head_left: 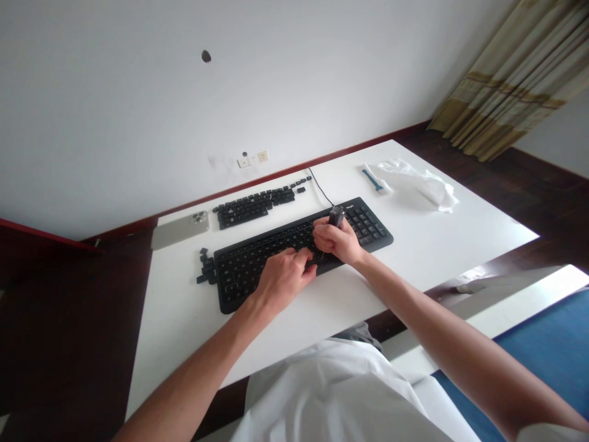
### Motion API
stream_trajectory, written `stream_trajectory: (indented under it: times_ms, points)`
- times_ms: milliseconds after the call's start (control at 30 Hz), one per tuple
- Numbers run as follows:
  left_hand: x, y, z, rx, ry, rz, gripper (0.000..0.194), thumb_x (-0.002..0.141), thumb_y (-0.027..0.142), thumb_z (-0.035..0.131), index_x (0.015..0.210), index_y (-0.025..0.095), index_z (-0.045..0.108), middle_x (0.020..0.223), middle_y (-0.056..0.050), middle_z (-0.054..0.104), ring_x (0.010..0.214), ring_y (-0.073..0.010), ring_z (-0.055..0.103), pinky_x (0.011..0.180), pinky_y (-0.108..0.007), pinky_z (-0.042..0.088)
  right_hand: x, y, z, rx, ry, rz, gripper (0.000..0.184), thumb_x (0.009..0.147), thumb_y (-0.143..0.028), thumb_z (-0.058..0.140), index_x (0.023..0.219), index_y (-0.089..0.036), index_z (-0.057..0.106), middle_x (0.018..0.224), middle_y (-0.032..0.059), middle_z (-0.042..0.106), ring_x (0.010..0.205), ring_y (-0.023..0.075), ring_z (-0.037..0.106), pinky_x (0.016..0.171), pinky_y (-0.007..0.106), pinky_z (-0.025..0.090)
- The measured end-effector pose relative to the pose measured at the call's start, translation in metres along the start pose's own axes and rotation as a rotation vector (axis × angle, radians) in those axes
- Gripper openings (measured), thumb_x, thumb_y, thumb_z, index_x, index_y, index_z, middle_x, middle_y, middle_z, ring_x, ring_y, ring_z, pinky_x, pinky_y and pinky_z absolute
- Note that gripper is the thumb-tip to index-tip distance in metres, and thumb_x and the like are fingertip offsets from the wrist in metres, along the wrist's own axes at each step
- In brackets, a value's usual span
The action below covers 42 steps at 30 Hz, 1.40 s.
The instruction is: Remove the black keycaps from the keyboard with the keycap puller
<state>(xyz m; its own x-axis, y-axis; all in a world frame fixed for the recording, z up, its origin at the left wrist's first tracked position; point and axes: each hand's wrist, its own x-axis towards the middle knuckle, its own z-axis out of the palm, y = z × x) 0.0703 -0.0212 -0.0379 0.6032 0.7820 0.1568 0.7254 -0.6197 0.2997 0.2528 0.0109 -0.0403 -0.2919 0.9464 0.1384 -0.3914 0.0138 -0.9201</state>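
Observation:
A black keyboard [280,245] lies at a slant on the white table. Most of its main block shows bare key seats, while the number pad [365,222] at the right still carries its caps. My right hand [338,240] is closed round the black handle of a wire keycap puller [337,215], held upright over the keyboard. Its thin wire shows faintly below my fist, near the front edge. My left hand [286,273] rests on the front part of the keyboard, thumb and forefinger apart, holding nothing; some of its fingertips are hidden.
Behind the keyboard, black keycaps [243,210] lie in rows. More loose keycaps [207,269] sit at its left end. A phone [180,230] is at the back left. To the right are a blue-handled brush [372,180] and a crumpled white bag [421,183]. A cable [322,188] runs backward.

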Motion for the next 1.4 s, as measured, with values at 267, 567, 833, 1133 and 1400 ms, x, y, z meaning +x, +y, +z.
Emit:
stream_trajectory:
  times_ms: [267,567,833,1133,1400]
  points:
    - [0.001,-0.004,0.0,-0.04,-0.014,-0.019,0.012,0.093,0.026,0.072,0.104,0.022,0.071,0.076,0.0,0.067,0.076,-0.0172,0.067,0.071,-0.026,0.052,-0.003,-0.005,0.012,0.092,0.087,0.023,0.045,0.086,-0.037,0.068,0.058,-0.022,0.036,0.051,-0.0083,0.029,0.043,0.0054,0.022,0.04,0.023,0.015]
    - [0.003,0.0,-0.007,-0.125,-0.006,-0.037,0.012,0.091,0.023,0.076,0.102,0.023,0.071,0.07,0.003,0.066,0.075,-0.017,0.065,0.073,-0.027,0.05,-0.003,-0.011,0.016,0.291,0.173,0.109,0.036,0.083,-0.034,0.065,0.061,-0.021,0.041,0.053,-0.0065,0.036,0.042,0.0062,0.028,0.039,0.022,0.023]
    - [0.001,0.001,-0.003,-0.001,-0.021,-0.037,0.009,0.096,0.03,0.07,0.093,0.021,0.069,0.075,-0.001,0.068,0.077,-0.0195,0.067,0.07,-0.027,0.05,-0.012,-0.005,0.017,0.206,0.01,0.152,0.04,0.084,-0.034,0.067,0.057,-0.021,0.039,0.048,-0.0095,0.026,0.04,0.0046,0.02,0.038,0.022,0.014]
    - [0.001,0.001,0.0,0.009,-0.021,0.016,0.012,0.098,0.027,0.067,0.109,0.022,0.069,0.08,-0.002,0.069,0.083,-0.0205,0.069,0.071,-0.027,0.051,-0.008,-0.014,0.017,0.237,0.252,-0.018,0.047,0.083,-0.034,0.067,0.057,-0.023,0.03,0.047,-0.0092,0.024,0.039,0.0047,0.016,0.038,0.023,0.011]
    - [0.0,-0.003,-0.003,0.0,-0.052,0.05,0.013,0.102,0.027,0.062,0.112,0.021,0.067,0.083,-0.003,0.067,0.083,-0.0204,0.068,0.073,-0.028,0.053,-0.007,-0.009,0.025,0.212,0.301,-0.014,0.049,0.081,-0.039,0.069,0.056,-0.024,0.029,0.047,-0.0093,0.024,0.039,0.005,0.017,0.039,0.025,0.011]
